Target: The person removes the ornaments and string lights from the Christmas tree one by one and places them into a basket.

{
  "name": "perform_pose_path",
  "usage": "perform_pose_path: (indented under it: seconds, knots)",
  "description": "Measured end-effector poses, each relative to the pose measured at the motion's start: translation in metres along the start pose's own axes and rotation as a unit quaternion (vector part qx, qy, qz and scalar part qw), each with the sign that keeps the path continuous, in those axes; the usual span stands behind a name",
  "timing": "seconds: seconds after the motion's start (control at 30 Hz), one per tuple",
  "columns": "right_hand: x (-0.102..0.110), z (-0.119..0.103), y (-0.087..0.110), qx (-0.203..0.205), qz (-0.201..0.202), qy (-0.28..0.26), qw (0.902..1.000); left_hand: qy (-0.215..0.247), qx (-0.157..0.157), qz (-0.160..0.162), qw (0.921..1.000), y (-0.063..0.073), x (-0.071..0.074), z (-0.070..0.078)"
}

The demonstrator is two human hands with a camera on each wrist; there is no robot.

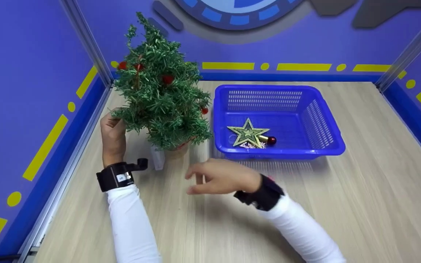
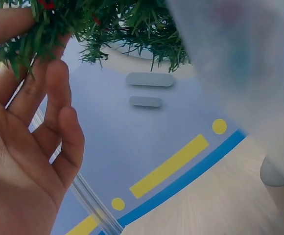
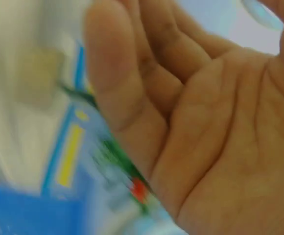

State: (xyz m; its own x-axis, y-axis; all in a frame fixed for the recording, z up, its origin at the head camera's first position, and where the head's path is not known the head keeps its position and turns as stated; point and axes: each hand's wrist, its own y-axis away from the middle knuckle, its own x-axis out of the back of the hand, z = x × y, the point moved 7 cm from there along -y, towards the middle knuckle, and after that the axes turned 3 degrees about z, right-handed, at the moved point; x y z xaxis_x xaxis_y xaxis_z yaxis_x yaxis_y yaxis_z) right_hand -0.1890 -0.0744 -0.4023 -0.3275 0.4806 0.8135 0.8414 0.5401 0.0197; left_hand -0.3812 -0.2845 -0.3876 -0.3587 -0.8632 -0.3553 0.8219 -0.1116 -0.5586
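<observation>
A small artificial Christmas tree [image 1: 163, 95] stands at the left of the table, with several red ornaments among its green branches. Its brownish pot [image 1: 177, 151] shows only partly below the foliage. At the tree's lower left side, my left hand [image 1: 113, 133] pinches a branch; in the left wrist view, thumb and fingers lie on both sides of the green tips [image 2: 39, 41]. My right hand [image 1: 221, 177] hovers over the table in front of the tree and basket. Its fingers are loosely bent, and nothing shows between them; the right wrist view is blurred.
Right of the tree is a blue plastic basket [image 1: 327, 151]. Inside lie a gold star [image 1: 248, 133], a dark red ball [image 1: 272, 140] with a gold piece, and something pink and glittery. A whitish tag [image 1: 158, 157] hangs beside the pot. Blue panels enclose the table.
</observation>
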Motion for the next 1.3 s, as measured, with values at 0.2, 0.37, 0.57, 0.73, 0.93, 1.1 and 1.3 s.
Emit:
perform_pose_path:
  seconds: [0.2,0.37,0.57,0.73,0.93,1.1,1.3]
  knots:
    - [-0.032,0.03,-0.041,-0.068,0.088,-0.055,0.9923,0.078,0.006,-0.03,0.9965,0.004,-0.001,-0.006]
    - [-0.045,0.039,-0.062,-0.101,0.141,-0.144,0.9742,0.104,0.017,0.016,0.9943,0.007,0.007,-0.009]
    - [-0.053,0.04,-0.078,-0.105,0.195,-0.22,0.9501,0.065,0.051,0.073,0.9939,0.011,0.014,-0.014]
    - [-0.054,0.034,-0.081,-0.078,0.227,-0.207,0.9484,0.077,0.055,0.059,0.9937,0.012,0.012,-0.014]
    - [-0.046,0.027,-0.079,-0.041,0.233,-0.126,0.9633,0.068,0.026,0.048,0.9962,0.007,0.007,-0.004]
    - [-0.024,0.016,-0.069,-0.025,0.187,-0.135,0.9727,0.085,-0.026,0.039,0.9952,0.003,0.003,0.011]
    - [0.007,0.001,-0.048,0.009,0.135,-0.101,0.9857,0.072,-0.03,-0.033,0.9964,0.0,-0.003,0.012]
